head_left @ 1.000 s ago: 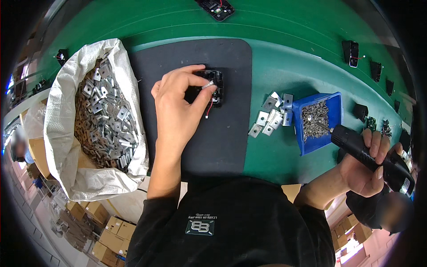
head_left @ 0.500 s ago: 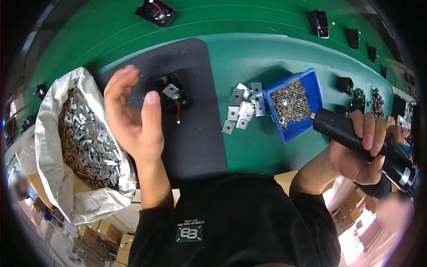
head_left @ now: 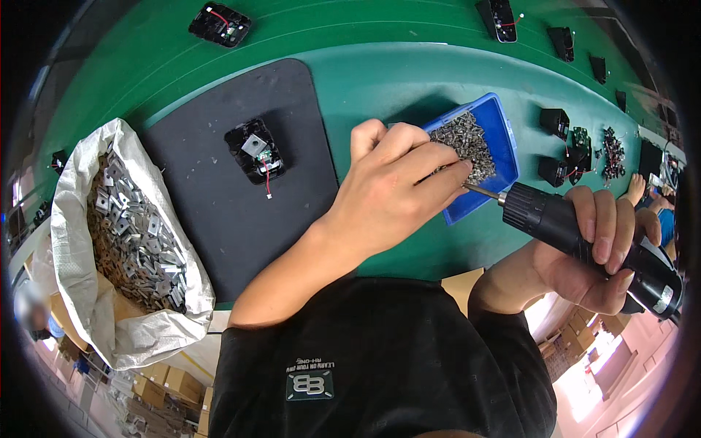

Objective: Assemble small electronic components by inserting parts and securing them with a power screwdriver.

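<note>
My right hand [head_left: 595, 248] is wrapped round a black electric screwdriver [head_left: 544, 212], its bit pointing left. My left hand [head_left: 398, 182] reaches across to the near side of a blue bin [head_left: 504, 139] full of small screws [head_left: 467, 142]. Its fingers are curled together, with the fingertips at the tip of the bit; whatever they pinch is hidden. On the black mat [head_left: 299, 95] lies an open black plastic housing [head_left: 237, 139] holding a square metal plate [head_left: 255, 145], a small green board and a red wire with a white connector. The left hand covers the place where loose metal plates lay.
At the left stands a white woven sack [head_left: 69, 226] full of metal plates [head_left: 142, 233]. More black housings [head_left: 220, 25] sit along the far green strip. Others [head_left: 553, 123] stand right of the bin beside a pile of small parts [head_left: 612, 153]. Another person's hand [head_left: 637, 188] shows at far right.
My left hand has moved right, from beside the housing to the bin and the screwdriver's tip, its fingers closing. The right hand keeps its grip on the screwdriver. The view has shifted slightly.
</note>
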`<state>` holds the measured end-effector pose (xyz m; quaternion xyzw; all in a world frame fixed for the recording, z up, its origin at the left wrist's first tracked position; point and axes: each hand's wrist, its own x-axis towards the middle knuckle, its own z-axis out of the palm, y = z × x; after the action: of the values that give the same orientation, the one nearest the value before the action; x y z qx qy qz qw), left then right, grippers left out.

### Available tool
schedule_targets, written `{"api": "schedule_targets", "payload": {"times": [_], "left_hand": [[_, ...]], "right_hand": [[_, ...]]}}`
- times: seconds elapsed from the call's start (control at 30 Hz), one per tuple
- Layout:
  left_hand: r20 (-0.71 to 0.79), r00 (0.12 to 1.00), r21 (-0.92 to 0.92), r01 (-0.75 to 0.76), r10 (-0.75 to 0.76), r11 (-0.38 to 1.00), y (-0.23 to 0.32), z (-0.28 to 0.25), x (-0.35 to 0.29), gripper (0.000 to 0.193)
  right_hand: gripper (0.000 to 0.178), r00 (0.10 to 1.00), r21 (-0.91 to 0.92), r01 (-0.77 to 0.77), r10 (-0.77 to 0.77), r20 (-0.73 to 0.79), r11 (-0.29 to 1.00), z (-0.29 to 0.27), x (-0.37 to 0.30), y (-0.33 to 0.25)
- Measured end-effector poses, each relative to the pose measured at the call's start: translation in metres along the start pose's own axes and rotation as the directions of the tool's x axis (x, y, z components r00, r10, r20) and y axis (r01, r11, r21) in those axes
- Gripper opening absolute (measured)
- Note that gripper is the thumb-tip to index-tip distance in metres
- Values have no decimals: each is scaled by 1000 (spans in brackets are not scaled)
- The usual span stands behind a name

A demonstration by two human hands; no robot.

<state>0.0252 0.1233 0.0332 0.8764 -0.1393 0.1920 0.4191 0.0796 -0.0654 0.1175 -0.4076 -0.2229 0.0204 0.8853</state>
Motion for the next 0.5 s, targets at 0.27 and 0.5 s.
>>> {"api": "schedule_targets", "payload": {"times": [0.27, 0.5], "left_hand": [[-2, 999, -32, -50, 50, 998, -1, 5, 0, 35], [-27, 999, -83, -26, 24, 996, 2, 12, 1, 26]], "right_hand": [[49, 1000, 31, -13, 13, -1, 999, -1, -2, -4], [48, 997, 90, -12, 6, 73, 996, -4, -1, -2]]}}
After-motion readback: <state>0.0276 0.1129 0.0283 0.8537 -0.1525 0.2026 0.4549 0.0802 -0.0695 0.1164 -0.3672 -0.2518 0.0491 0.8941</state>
